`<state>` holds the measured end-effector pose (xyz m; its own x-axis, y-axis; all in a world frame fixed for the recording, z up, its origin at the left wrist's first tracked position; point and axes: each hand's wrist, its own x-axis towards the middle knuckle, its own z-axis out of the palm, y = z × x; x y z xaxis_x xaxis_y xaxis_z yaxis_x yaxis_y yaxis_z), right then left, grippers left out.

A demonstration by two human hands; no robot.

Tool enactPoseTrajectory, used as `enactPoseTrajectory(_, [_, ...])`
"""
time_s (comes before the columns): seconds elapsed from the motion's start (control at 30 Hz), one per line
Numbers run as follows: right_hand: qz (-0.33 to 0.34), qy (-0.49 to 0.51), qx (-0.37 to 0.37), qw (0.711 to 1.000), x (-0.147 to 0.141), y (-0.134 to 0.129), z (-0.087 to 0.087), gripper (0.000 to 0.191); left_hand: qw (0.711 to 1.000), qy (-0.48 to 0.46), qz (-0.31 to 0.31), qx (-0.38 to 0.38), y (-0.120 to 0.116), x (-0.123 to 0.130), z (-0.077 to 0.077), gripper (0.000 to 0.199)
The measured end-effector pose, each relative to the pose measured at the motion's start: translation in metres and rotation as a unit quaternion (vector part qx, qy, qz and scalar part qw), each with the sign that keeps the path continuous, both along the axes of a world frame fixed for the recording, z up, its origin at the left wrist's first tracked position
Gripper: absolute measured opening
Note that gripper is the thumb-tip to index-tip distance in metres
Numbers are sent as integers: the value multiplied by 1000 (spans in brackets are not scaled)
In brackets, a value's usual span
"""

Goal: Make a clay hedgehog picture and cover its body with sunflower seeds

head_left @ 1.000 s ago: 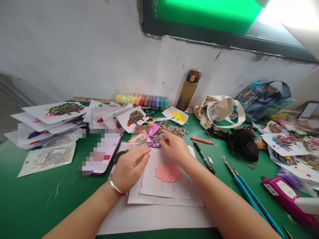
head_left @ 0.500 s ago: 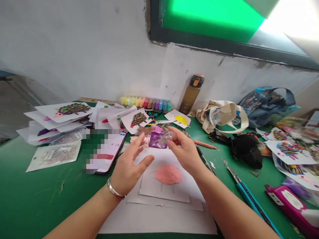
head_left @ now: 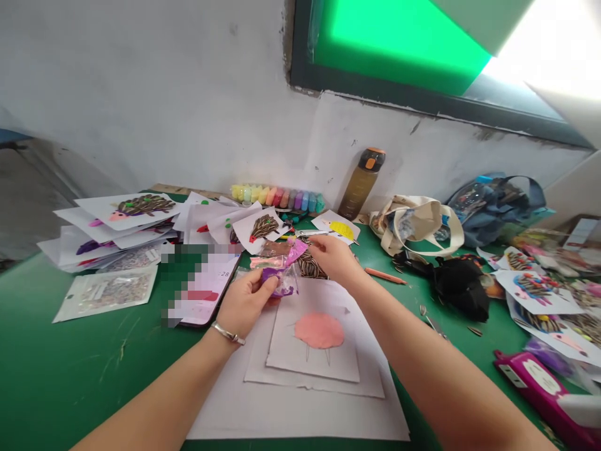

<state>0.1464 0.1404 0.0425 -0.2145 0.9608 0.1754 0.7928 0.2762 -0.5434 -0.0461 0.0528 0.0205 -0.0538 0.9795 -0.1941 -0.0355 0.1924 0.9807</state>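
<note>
So the left hand has its fingers pinched on a purple packet, right by the far edge of the paper stack. Right hand is over at the striped seeds, just beside a pinkish-purple packet; honestly can't tell if its fingers are gripping anything. 1 pink oval sits on the top sheet, phone lying left on the green worktop.
</note>
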Motion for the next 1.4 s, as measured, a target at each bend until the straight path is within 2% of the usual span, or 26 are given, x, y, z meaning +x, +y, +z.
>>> enactPoseTrajectory(0.17, [-13,-32,21,999,-30,33,-10,29,998,-48,14,26,3,-5,-3,49])
enactPoseTrajectory(0.27, [-10,-24,26,999,-34,37,-13,24,998,-31,11,48,5,-6,-3,59])
enactPoseTrajectory(0.33, [-16,-7,39,999,-26,34,-9,22,998,2,7,63,5,-6,-2,64])
enactPoseTrajectory(0.47, [-60,43,82,994,5,15,5,24,992,77,18,102,1,-4,-1,69])
enactPoseTrajectory(0.53, [-94,126,99,983,22,0,9,22,977,149,24,151,-5,-3,1,65])
enactPoseTrajectory(0.63, [-113,274,67,953,36,-26,9,19,935,259,27,240,-15,0,6,56])
enactPoseTrajectory(0.7, [-95,347,25,933,35,-46,8,19,930,263,11,257,-22,4,10,56])
enactPoseTrajectory(0.77, [-66,392,-25,917,26,-66,6,19,953,203,-24,224,-28,10,15,63])
enactPoseTrajectory(0.83, [-33,422,-71,903,15,-84,6,18,980,113,-73,145,-32,14,21,71])
enactPoseTrajectory(0.9, [9,459,-143,877,6,-98,7,18,991,64,-99,68,-32,17,25,66])
enactPoseTrajectory(0.97, [33,496,-206,843,3,-106,8,21,994,32,-105,27,-31,17,26,59])
enactPoseTrajectory(1.07, [43,528,-273,803,9,-109,6,27,993,3,-117,15,-29,16,25,51])
enactPoseTrajectory(1.2, [60,536,-339,771,22,-108,0,31,990,-3,-141,8,-27,14,20,44])
enactPoseTrajectory(1.4, [91,518,-368,767,31,-105,-3,31,985,-43,-165,-23,-25,14,16,46])
